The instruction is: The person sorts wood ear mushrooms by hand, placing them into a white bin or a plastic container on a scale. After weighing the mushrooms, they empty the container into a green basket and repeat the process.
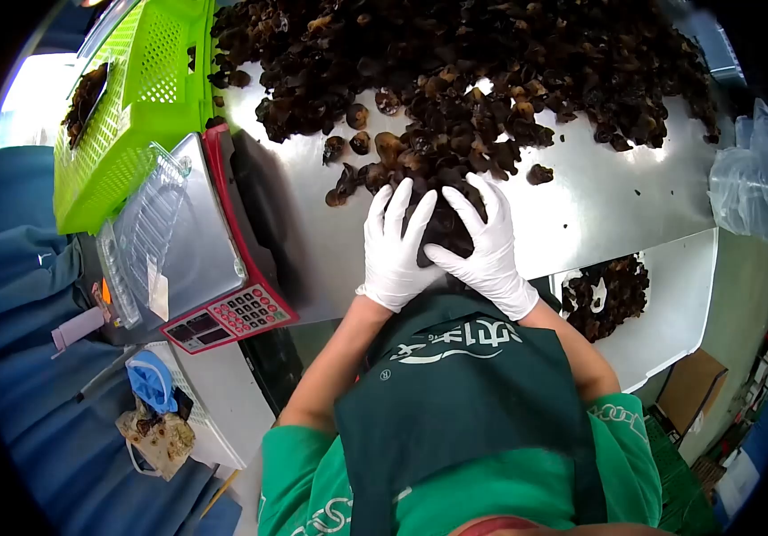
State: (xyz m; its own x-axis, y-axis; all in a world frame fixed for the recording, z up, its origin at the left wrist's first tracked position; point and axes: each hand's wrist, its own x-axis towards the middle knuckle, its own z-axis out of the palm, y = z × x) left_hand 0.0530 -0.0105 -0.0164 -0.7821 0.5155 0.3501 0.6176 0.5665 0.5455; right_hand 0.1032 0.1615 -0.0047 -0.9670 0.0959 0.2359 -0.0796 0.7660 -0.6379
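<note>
Your left hand (395,255), white-gloved, lay with fingers spread wide against wood ear mushrooms (442,230) at the near edge of the steel table (607,201). Your right hand (488,250), likewise gloved and wide, cupped their other side. One mushroom heap (491,54) covered the far side; one red-edged scale (192,214) stood left; one white bin (683,295) sat near right.

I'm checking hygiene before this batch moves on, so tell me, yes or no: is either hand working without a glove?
No, the left hand and the right hand both wear white gloves.
</note>
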